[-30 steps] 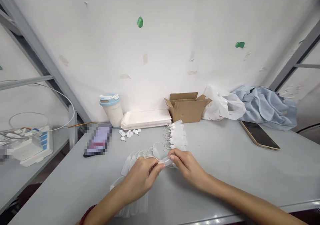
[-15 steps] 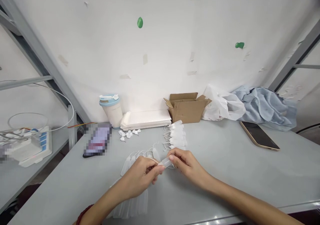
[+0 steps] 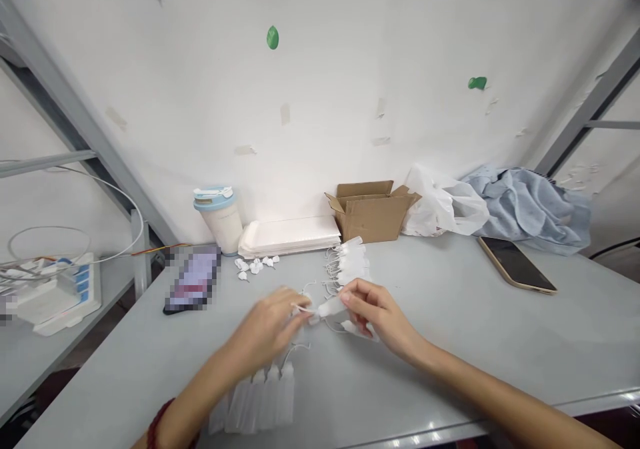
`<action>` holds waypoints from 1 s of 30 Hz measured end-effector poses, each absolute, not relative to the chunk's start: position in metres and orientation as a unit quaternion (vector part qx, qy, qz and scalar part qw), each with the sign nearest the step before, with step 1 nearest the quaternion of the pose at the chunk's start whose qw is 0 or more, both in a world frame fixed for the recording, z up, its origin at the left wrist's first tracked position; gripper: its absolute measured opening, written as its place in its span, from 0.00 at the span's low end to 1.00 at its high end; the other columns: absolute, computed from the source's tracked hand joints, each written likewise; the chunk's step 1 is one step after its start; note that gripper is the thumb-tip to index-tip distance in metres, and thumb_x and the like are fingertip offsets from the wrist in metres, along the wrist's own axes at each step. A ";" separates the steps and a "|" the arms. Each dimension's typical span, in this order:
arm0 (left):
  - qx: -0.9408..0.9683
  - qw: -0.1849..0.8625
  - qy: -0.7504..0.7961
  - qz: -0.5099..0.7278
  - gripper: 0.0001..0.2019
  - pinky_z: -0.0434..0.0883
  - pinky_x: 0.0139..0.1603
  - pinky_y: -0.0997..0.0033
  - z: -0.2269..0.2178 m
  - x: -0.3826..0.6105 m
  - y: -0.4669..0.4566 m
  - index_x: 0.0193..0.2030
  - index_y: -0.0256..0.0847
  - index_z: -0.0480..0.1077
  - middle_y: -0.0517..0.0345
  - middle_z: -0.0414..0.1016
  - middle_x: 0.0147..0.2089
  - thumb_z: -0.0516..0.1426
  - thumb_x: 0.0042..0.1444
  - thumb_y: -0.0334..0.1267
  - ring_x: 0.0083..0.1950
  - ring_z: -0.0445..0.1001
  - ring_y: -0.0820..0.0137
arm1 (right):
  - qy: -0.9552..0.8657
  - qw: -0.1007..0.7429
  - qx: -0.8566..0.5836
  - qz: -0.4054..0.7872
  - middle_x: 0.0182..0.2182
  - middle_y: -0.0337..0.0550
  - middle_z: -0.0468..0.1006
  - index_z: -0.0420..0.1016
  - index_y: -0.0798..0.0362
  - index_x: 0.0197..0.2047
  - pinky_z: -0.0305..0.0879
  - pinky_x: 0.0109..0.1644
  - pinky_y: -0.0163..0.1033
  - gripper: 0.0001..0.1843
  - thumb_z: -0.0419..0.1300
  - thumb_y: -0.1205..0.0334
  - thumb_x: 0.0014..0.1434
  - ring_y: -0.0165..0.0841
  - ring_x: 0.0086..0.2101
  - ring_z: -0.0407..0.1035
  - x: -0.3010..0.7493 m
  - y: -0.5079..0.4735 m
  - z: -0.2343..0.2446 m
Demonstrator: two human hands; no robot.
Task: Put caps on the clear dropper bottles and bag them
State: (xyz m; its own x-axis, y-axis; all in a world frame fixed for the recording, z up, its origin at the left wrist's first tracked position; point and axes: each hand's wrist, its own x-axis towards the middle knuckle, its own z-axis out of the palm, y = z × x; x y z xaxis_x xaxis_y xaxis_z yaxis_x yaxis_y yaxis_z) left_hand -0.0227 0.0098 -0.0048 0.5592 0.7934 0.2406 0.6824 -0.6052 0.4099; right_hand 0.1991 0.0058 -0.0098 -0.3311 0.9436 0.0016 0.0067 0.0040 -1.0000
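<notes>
My right hand [image 3: 375,309] pinches a small translucent white plastic tube [image 3: 333,306] by its right end, just above the table. The tube's capped end points left, where a thin white cord [image 3: 301,308] comes off it. My left hand [image 3: 274,322], blurred by motion, is closed at that cord, which crosses its fingertips. Under my right hand lies another corded tube [image 3: 357,330], partly hidden. Several similar tubes [image 3: 260,402] lie in a row below my left forearm. Behind my right hand, a further column of white corded tubes [image 3: 353,262] is laid out.
Small white pieces [image 3: 255,266] lie near a lidded cup [image 3: 223,226]. A stack of white padded envelopes [image 3: 290,234], an open cardboard box [image 3: 373,216], a plastic bag [image 3: 443,202] and blue cloth [image 3: 530,206] line the wall. Phones rest left [image 3: 194,279] and right [image 3: 517,266].
My left hand has moved slightly left, away from the tube's body, and the cord now shows at its fingers. My right hand keeps the tube, with its capped end now visible.
</notes>
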 end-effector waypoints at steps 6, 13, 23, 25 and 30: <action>0.761 -0.030 0.630 0.154 0.16 0.67 0.48 0.57 -0.011 -0.100 0.062 0.43 0.36 0.72 0.44 0.73 0.46 0.44 0.58 0.33 0.50 0.69 0.55 | -0.712 0.410 -0.463 0.332 0.25 0.36 0.66 0.63 0.52 0.35 0.57 0.27 0.32 0.08 0.54 0.57 0.57 0.27 0.25 0.60 0.215 0.013 -0.007; 0.778 -0.006 0.613 0.138 0.18 0.67 0.51 0.59 -0.026 -0.124 0.079 0.46 0.35 0.72 0.44 0.74 0.45 0.45 0.54 0.32 0.48 0.72 0.57 | -0.807 0.317 -0.469 0.169 0.22 0.34 0.65 0.55 0.51 0.30 0.49 0.24 0.32 0.06 0.51 0.63 0.54 0.26 0.19 0.54 0.218 0.017 -0.013; 0.772 0.003 0.630 0.083 0.15 0.66 0.49 0.62 -0.035 -0.123 0.080 0.41 0.38 0.72 0.46 0.75 0.43 0.46 0.53 0.30 0.46 0.73 0.59 | -0.900 0.187 -0.380 0.105 0.24 0.36 0.65 0.58 0.52 0.29 0.44 0.26 0.32 0.04 0.53 0.67 0.51 0.25 0.20 0.50 0.224 0.020 -0.005; 0.766 0.002 0.639 0.071 0.15 0.67 0.47 0.63 -0.035 -0.125 0.080 0.41 0.37 0.72 0.46 0.75 0.42 0.46 0.53 0.30 0.45 0.73 0.59 | -0.904 0.157 -0.385 0.105 0.23 0.36 0.65 0.59 0.52 0.28 0.44 0.25 0.33 0.04 0.53 0.67 0.51 0.25 0.20 0.50 0.226 0.020 -0.002; 0.758 0.001 0.651 0.052 0.14 0.67 0.45 0.64 -0.035 -0.128 0.078 0.41 0.36 0.72 0.44 0.75 0.42 0.47 0.53 0.30 0.45 0.73 0.58 | -0.907 0.095 -0.395 0.107 0.23 0.37 0.66 0.61 0.53 0.28 0.43 0.25 0.33 0.04 0.55 0.67 0.51 0.26 0.21 0.51 0.232 0.020 0.005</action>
State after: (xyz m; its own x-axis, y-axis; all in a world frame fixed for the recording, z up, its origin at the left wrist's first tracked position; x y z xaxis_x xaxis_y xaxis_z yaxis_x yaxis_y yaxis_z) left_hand -0.1276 0.0782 -0.0349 0.1479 0.9860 0.0776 0.9857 -0.1534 0.0699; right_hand 0.2323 0.0197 0.0052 -0.6695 0.7377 0.0869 0.6971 0.6645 -0.2692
